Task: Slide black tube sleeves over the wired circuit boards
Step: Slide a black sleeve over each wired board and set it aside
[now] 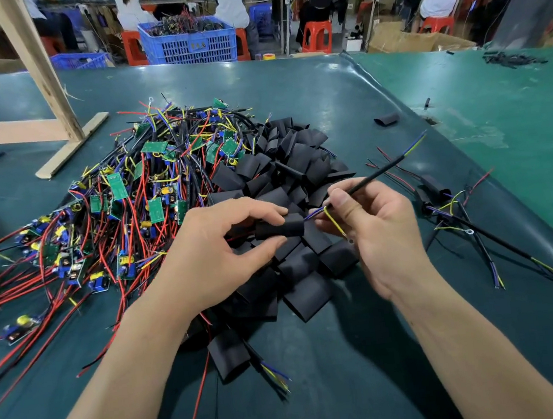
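Near the front middle of the counter (339, 74), above the heap of sleeves, both hands work on one piece. Left hand (214, 251): fingers and thumb curled round a black tube sleeve (280, 226), held roughly level with its open end facing right. Right hand (374, 229): thumb and forefinger pinch a black cable (377, 172) just where its jacket ends; the cable runs up and to the right, clear of the counter, to a free end with blue and yellow cores. From the pinch, blue and yellow leads (316, 212) pass leftward into the sleeve mouth; one yellow lead (335, 225) with a ring terminal loops down across the right palm, outside the sleeve. The board itself is not visible and is judged to lie inside the sleeve or behind the left fingers.

Step in hand, as judged: threading the sleeve along a wired board, nearly seated. The next move calls for a steady counter-pull, the sleeve pushed one way, the cable drawn the other, with the loose yellow lead kept from snagging at the mouth.

Outward: pile of flattened black sleeves (297, 162) directly beneath and beyond the hands; tangled heap of green circuit boards with red wires (148, 189) to the left; a few sleeved assemblies (439, 201) toward the right edge; a wooden frame (60, 106) at the far left corner.
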`<state>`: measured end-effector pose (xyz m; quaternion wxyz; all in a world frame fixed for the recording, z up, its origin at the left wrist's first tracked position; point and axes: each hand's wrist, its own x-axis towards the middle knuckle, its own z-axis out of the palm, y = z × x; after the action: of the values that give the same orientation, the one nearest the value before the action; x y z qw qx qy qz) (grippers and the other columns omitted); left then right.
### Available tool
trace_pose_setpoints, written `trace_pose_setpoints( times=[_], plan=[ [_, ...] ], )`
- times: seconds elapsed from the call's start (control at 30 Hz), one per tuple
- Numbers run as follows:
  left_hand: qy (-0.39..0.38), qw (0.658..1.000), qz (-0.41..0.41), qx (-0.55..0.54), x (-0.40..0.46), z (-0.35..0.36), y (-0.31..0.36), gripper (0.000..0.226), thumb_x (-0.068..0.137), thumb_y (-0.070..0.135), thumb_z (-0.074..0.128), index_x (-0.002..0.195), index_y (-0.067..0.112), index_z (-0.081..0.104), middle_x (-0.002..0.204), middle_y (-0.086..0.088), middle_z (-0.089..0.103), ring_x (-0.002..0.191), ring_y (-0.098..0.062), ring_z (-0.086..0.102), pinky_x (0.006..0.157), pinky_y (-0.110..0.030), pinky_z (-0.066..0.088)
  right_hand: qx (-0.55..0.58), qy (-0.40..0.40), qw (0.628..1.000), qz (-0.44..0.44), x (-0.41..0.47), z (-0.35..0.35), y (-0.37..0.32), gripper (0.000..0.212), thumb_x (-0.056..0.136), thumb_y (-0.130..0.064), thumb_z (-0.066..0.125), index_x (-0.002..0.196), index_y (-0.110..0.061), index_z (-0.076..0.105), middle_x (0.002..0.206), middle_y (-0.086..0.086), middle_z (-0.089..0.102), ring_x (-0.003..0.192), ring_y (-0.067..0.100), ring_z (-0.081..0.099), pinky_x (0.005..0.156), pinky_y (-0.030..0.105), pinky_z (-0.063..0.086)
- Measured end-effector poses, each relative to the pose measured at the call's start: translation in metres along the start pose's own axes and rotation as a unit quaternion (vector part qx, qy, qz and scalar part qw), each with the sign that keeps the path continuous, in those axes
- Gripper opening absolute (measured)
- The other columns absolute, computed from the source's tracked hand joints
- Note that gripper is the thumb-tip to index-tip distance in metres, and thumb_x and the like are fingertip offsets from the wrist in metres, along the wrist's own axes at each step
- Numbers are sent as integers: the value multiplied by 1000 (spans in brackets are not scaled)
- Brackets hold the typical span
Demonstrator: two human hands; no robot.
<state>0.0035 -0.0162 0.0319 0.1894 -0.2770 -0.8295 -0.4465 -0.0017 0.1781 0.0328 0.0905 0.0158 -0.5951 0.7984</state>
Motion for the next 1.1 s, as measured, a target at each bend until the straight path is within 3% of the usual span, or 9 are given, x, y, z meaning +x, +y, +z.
trace_pose_setpoints(
  times=[0.3, 0.43, 0.53, 0.63, 0.73, 0.87, 0.97, 1.1],
  plan=[
    [39, 999, 18, 6, 1, 2, -2, 20, 76, 11, 82, 94, 12, 72, 108, 6, 72, 105, -2, 67, 93, -25, 53, 118, -24, 989, 89, -1, -1, -7, 3, 88, -7, 63, 89, -7, 65, 75, 8, 67, 68, 22, 69, 61, 29, 59],
    [43, 998, 37, -6, 1, 3, 0, 20, 76, 11, 82, 93, 13, 72, 109, 4, 72, 105, -4, 67, 93, -26, 53, 57, -93, 977, 183, -2, 1, -7, 46, 65, -34, 75, 103, -9, 69, 85, 9, 70, 62, 19, 67, 54, 25, 55],
    [12, 999, 49, -10, 1, 3, 1, 19, 77, 14, 81, 94, 11, 72, 112, 3, 71, 108, -7, 67, 95, -32, 53, -6, -133, 969, 208, -6, 2, -3, 17, 77, -26, 71, 84, -10, 70, 70, 10, 68, 53, 15, 62, 46, 20, 50],
    [50, 992, 86, 81, 3, 6, 0, 32, 78, 17, 83, 107, 9, 71, 121, 0, 67, 120, -18, 59, 105, -39, 45, 0, -68, 983, 169, 0, -4, -7, 11, 88, -14, 66, 79, -8, 68, 62, 9, 67, 49, 13, 62, 47, 19, 51],
    [135, 977, 93, 133, 4, 3, -4, 27, 83, 21, 76, 106, 8, 70, 113, 0, 67, 111, -24, 59, 102, -34, 41, 71, 92, 988, 99, 17, -28, -22, 11, 89, -13, 67, 80, -7, 66, 59, 5, 67, 50, 11, 63, 51, 18, 53],
    [106, 974, 32, 198, 2, 7, -17, 19, 85, 25, 72, 96, 10, 73, 100, 2, 70, 98, -27, 60, 93, -41, 45, 204, 271, 939, 60, 35, -63, -25, 12, 92, -9, 66, 84, -3, 60, 72, 9, 65, 60, 13, 65, 59, 21, 57],
    [100, 970, -18, 222, 1, 7, -26, 19, 85, 27, 72, 97, 12, 74, 101, 1, 71, 100, -26, 59, 94, -40, 45, 274, 303, 908, 99, 39, -70, -18, 12, 94, -6, 62, 86, 0, 57, 85, 13, 62, 75, 19, 66, 67, 24, 60],
    [81, 951, -104, 278, -1, 0, -36, 27, 87, 33, 71, 106, 14, 71, 109, 0, 67, 107, -26, 56, 97, -34, 38, 268, 275, 910, 157, 38, -66, -13, 25, 98, -20, 60, 94, 4, 55, 88, 16, 66, 78, 25, 70, 60, 25, 60]
  ],
)
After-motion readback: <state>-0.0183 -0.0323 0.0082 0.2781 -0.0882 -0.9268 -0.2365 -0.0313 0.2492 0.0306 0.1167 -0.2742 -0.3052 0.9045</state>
